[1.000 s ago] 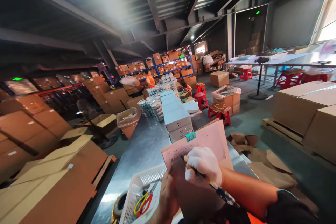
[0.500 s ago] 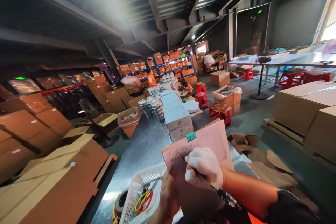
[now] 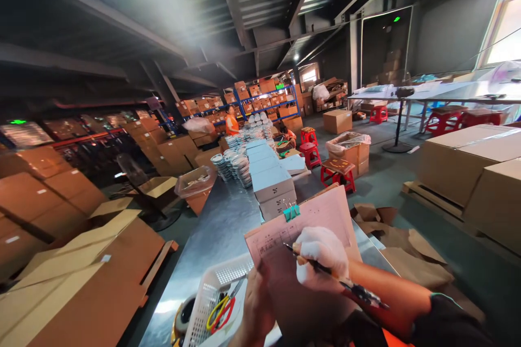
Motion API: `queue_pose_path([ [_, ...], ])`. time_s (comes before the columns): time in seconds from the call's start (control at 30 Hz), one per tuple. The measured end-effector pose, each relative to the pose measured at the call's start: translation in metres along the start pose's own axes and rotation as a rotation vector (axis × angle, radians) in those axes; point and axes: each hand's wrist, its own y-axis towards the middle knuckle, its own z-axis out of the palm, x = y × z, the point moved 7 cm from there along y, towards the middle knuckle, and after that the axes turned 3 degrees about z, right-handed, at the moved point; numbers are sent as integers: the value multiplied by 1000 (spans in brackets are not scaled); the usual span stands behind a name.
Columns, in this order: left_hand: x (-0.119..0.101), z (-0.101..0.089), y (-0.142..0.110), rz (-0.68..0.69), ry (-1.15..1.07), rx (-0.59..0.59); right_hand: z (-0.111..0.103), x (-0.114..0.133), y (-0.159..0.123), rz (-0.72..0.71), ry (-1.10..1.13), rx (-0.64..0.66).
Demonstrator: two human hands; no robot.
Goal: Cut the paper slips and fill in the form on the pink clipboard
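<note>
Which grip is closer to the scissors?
Left. The left grip holds the paper by its left side, just right of the scissors. The right grip, holding a pen, is farther right, over the paper.

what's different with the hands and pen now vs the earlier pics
The gloved right hand has moved a little to the right over the paper, carrying the pen, and more of the pen's front end now shows. Nothing was newly taken hold of or let go: the left hand still holds the paper's left side; the teal clip and white basket stay put.
</note>
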Motion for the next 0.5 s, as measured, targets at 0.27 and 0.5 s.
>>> queue_pose_path([
  [0.27,4,-3,7,-73,-43,84,4,-4,7,-40,-68,226],
  [0.5,1,12,8,-22,-101,128,8,-1,4,-12,-119,221],
])
